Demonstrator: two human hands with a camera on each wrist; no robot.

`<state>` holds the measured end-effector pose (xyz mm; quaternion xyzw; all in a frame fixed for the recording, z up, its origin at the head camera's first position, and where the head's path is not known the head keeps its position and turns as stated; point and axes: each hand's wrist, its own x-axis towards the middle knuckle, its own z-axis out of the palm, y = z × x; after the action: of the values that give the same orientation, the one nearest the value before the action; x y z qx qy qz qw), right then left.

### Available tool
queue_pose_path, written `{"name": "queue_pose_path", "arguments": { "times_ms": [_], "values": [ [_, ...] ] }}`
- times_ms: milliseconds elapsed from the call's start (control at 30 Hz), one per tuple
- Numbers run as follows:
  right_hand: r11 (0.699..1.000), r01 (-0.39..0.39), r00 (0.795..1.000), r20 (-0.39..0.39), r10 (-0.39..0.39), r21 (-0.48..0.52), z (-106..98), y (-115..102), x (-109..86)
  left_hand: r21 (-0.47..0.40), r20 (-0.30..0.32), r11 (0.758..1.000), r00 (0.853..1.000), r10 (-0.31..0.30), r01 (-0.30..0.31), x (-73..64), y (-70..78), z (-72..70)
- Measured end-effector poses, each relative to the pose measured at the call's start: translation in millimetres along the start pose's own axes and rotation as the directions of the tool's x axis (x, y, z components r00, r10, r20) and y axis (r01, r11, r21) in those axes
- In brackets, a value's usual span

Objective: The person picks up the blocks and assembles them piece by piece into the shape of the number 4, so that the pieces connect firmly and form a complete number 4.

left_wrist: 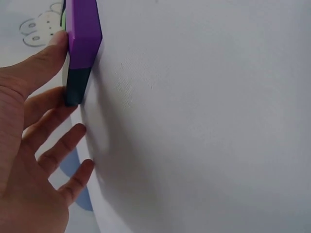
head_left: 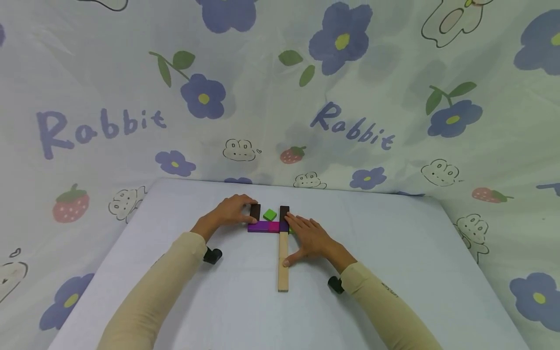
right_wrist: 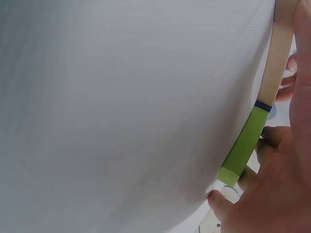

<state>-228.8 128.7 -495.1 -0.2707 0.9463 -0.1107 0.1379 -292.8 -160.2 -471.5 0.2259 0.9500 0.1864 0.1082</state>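
Flat blocks form a joined pattern: a purple block (head_left: 259, 227) and a magenta block (head_left: 273, 227) run sideways to a dark block (head_left: 284, 217), with a pale wooden strip (head_left: 283, 277) extending toward the front. At the left end, my left hand (head_left: 232, 210) pinches another dark block (head_left: 255, 212), index finger at its far end and thumb by the purple block. My right hand (head_left: 312, 238) is spread, fingertips at the middle dark block, thumb resting on the wooden strip. A green block (right_wrist: 245, 143) lies partly beneath its fingers. Between the dark blocks sits a small green block (head_left: 270, 215).
The blocks lie on a white-covered table (head_left: 393, 243). Behind it hangs a pale curtain (head_left: 262, 97) printed with flowers and rabbits. A black wrist camera (head_left: 213, 256) sits by the left sleeve, another black camera (head_left: 336, 285) by the right sleeve.
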Motion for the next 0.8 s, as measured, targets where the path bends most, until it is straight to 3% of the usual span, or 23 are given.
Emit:
{"name": "queue_pose_path", "arguments": {
  "times_ms": [800],
  "values": [
    [1.000, 0.005, 1.000, -0.007, -0.005, 0.013, -0.2, -1.9, -1.5, 0.005, -0.012, 1.000, 1.000, 0.016, -0.016, -3.6, 2.5, 0.2]
  ]
}}
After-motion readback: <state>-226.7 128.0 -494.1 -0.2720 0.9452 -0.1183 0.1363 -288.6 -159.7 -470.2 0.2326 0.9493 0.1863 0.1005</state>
